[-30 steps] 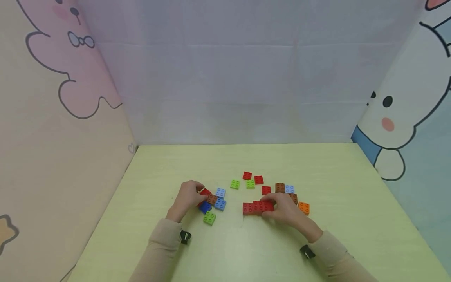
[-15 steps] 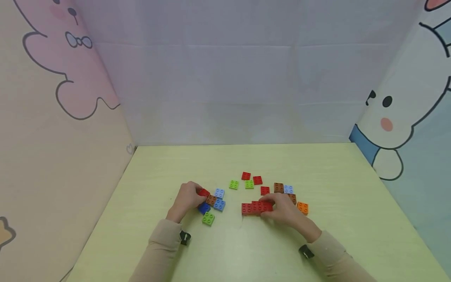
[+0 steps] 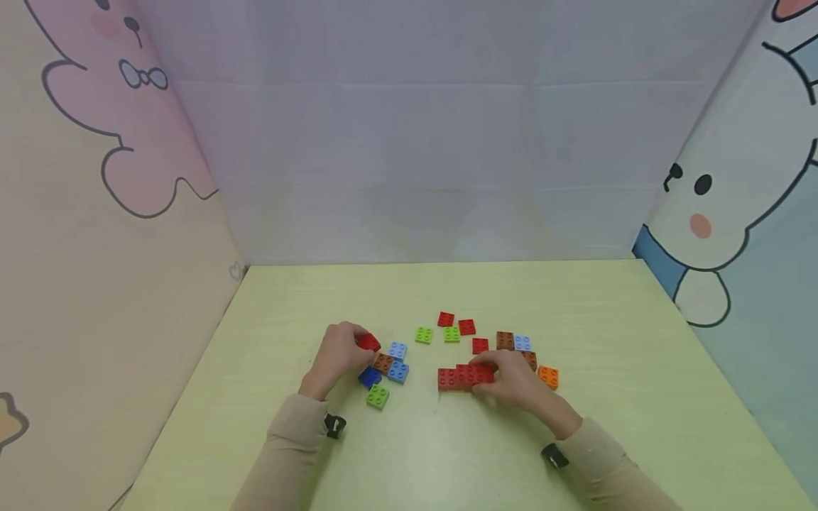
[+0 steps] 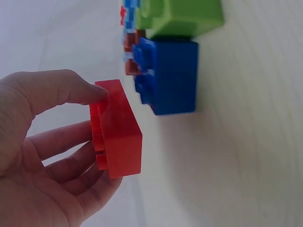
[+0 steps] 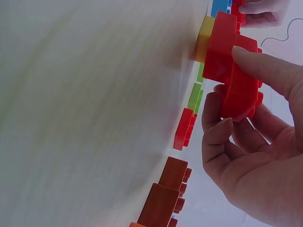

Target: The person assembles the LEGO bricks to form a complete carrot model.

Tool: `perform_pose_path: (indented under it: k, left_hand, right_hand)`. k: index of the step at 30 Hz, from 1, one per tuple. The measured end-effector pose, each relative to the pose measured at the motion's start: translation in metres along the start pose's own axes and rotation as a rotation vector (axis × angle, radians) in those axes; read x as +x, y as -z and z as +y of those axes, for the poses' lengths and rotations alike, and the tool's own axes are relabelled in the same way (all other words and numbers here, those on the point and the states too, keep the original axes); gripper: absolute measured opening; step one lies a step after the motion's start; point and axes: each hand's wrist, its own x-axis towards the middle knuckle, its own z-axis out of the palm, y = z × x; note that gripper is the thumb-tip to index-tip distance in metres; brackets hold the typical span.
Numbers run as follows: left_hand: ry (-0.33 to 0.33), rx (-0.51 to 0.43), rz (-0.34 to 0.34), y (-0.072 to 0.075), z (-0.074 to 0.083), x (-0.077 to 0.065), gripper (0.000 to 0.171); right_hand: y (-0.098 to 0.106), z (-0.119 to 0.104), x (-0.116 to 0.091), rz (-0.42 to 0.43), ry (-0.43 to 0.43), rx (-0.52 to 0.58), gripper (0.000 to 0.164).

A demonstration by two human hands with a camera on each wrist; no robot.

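My left hand [image 3: 339, 358] pinches a red toy brick [image 4: 122, 135] between thumb and fingers, its studs turned toward the palm in the left wrist view. The brick is raised off the table, beside a dark blue brick [image 4: 174, 78]. A brown brick [image 3: 383, 364] and a light blue brick [image 3: 398, 372] lie just right of that hand. With thumb and fingers my right hand [image 3: 519, 383] grips the right end of a stepped assembly of red bricks [image 3: 456, 377]. Under its far end, a yellow brick [image 5: 205, 40] shows in the right wrist view.
A green brick [image 3: 378, 397] lies nearest on the left. Behind the assembly are loose red bricks [image 3: 466, 327] and green bricks [image 3: 424, 335]. Near the right hand sit a brown brick [image 3: 505, 341], a pale blue brick [image 3: 522, 343] and an orange brick [image 3: 548, 377]. Walls border the table [image 3: 409, 454].
My left hand has lifted the red brick up from among the left-hand bricks and slightly away from the brown one. The right hand and red assembly have stayed nearly still.
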Motion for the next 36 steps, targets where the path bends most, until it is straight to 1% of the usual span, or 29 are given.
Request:
perform_pose_path:
  k: [2,5,11,17,20,24,27,33,36]
  left_hand:
    - [-0.011,0.001,-0.011,0.002,0.006,-0.002,0.037]
    - [-0.051,-0.003,-0.033,0.003,0.017,-0.005,0.034]
    - [-0.162,0.031,-0.069,-0.001,0.034,-0.01,0.031]
    - [-0.304,0.077,-0.111,-0.009,0.048,-0.012,0.028]
    - [-0.34,0.08,-0.146,-0.013,0.055,-0.013,0.027]
    - [-0.357,0.082,-0.197,-0.019,0.062,-0.014,0.028]
    - [-0.384,0.086,-0.229,-0.025,0.065,-0.015,0.03]
    - [-0.504,0.098,-0.291,-0.036,0.068,-0.017,0.028]
    - [-0.539,0.108,-0.301,-0.039,0.071,-0.017,0.028]
  right_hand:
    - [0.0,0.0,0.0,0.001,-0.004,0.001,0.037]
    - [0.0,0.0,0.0,0.002,0.001,0.002,0.036]
    - [0.002,0.0,0.0,-0.002,0.008,-0.003,0.035]
    - [0.003,-0.001,0.001,-0.003,-0.013,0.002,0.036]
    - [0.003,-0.001,0.002,0.0,-0.013,-0.001,0.036]
    - [0.004,-0.002,0.002,0.0,-0.013,0.002,0.036]
    - [0.004,-0.003,0.002,-0.002,-0.014,0.003,0.036]
    - [0.002,-0.003,0.001,-0.013,-0.025,0.004,0.036]
    - [0.001,-0.002,0.002,-0.007,-0.025,0.001,0.036]
